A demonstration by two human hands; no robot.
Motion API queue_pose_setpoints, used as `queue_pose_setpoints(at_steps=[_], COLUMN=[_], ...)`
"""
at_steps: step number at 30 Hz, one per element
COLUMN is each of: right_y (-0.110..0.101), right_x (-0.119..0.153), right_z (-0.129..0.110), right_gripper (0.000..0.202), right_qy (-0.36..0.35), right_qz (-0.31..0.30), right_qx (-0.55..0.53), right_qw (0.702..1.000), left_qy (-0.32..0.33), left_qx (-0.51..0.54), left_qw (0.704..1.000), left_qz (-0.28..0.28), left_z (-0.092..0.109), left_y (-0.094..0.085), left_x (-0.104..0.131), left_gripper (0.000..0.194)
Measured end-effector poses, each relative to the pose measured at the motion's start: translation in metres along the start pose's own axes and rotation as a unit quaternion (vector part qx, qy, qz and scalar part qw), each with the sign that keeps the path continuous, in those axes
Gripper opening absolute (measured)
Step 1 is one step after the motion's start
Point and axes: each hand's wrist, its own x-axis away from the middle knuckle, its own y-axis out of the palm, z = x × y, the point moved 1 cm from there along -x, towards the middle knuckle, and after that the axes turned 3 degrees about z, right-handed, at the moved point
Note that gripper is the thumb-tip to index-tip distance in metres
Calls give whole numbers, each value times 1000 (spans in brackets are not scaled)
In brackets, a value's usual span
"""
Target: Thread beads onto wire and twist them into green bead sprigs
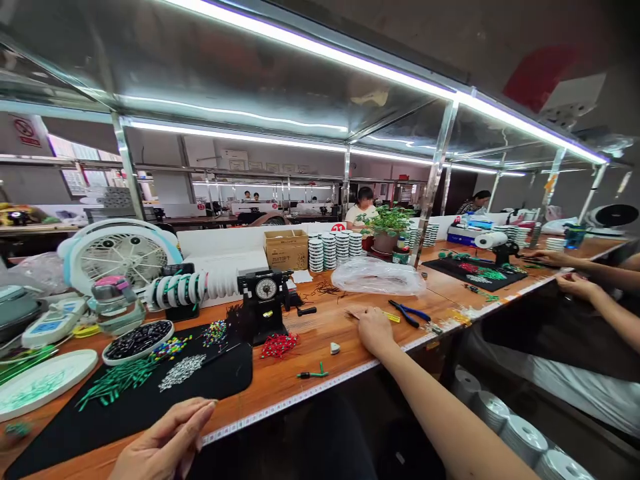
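My left hand (pixel 165 440) is over the table's front edge beside the black mat (pixel 220 380), thumb and fingers pinched; anything between them is too small to name. On the wooden tabletop lies my right hand (pixel 376 330), its fingers curled, their grip hidden. A yellow tool handle (pixel 393 317) shows just beyond it, and blue-handled pliers (pixel 410 312) lie to its right. Between the hands are a small green-and-black piece (pixel 313 374), a small white piece (pixel 335 348) and a pile of red pieces (pixel 280 345). A black hand-crank winder (pixel 265 303) stands behind them, carrying white spools (pixel 220 285).
The mat bears green tubes (pixel 117 381), silvery pieces (pixel 183 372) and coloured beads (pixel 170 348). Left are a bowl of black pieces (pixel 137 340), a white plate (pixel 75 363) and a fan (pixel 125 257). Behind lies a plastic bag (pixel 377 277). A co-worker's hands (pixel 580 287) are at right.
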Motion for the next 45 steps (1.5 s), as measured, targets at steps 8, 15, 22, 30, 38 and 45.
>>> queue_pose_setpoints(at_steps=[8, 15, 22, 30, 38, 45], right_y=[-18, -27, -1, 19, -13, -23], right_x=[42, 146, 167, 171, 49, 47], right_z=[-55, -146, -174, -178, -81, -83], right_gripper=[37, 63, 75, 66, 35, 20], right_qy=[-55, -34, 18, -22, -49, -119], right_qz=[32, -367, -402, -340, -39, -29], right_qx=[-174, -617, -619, -637, -94, -103], right_qw=[983, 695, 675, 691, 994, 987], left_qy=[-129, -125, -153, -161, -181, -192], left_qx=[207, 318, 361, 359, 353, 320], left_qw=[965, 922, 890, 887, 902, 912], left_qz=[-93, -180, -232, -244, -169, -169], left_z=[1, -1, 1, -5, -3, 1], left_y=[13, 15, 15, 17, 17, 21], left_x=[23, 32, 41, 39, 38, 36], left_gripper=[26, 12, 12, 6, 5, 7])
